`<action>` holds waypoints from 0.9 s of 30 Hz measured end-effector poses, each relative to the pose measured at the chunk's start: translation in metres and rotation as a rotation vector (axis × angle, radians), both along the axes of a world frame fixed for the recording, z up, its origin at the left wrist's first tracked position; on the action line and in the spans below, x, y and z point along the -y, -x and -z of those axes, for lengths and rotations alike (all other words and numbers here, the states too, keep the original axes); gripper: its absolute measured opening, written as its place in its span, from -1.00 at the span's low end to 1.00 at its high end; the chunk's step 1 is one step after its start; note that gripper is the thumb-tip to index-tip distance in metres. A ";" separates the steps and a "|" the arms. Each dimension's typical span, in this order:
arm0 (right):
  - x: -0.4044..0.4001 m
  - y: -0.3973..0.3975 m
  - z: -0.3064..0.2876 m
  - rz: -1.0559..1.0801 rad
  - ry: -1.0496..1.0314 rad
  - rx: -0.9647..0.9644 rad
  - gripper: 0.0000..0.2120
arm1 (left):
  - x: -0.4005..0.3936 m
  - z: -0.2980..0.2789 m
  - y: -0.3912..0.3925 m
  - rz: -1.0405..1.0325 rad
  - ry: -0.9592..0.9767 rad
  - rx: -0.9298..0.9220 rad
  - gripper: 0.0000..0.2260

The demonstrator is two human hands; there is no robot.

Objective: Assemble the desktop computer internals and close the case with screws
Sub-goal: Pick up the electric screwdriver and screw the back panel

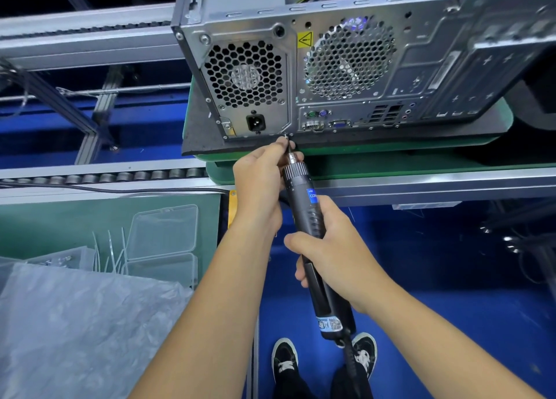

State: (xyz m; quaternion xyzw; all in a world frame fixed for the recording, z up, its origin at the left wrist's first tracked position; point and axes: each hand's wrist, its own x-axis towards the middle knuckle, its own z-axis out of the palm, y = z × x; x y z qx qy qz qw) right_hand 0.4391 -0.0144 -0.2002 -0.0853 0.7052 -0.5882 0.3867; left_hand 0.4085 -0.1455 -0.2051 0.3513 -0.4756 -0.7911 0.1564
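Note:
A grey desktop computer case (pixel 340 55) lies on its side on a dark mat, its rear panel with two fan grilles and ports facing me. My right hand (pixel 328 248) grips the black electric screwdriver (pixel 304 206) around its body. The driver's bit (pixel 288 146) points at the lower rear edge of the case, just right of the power socket (pixel 255 123). My left hand (pixel 261 176) pinches the bit near its tip with thumb and fingers. Whether a screw sits on the tip I cannot make out.
The case rests on a green pallet (pixel 376 164) on a roller conveyor (pixel 99 177). At lower left a bench holds a clear plastic box (pixel 164 233), white cable ties (pixel 109 254) and a plastic bag (pixel 75 323). Blue floor and my shoes show below.

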 end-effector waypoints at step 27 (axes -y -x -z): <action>-0.009 0.011 -0.020 -0.153 0.193 0.230 -0.34 | -0.006 -0.023 0.014 -0.150 -0.004 0.176 -0.80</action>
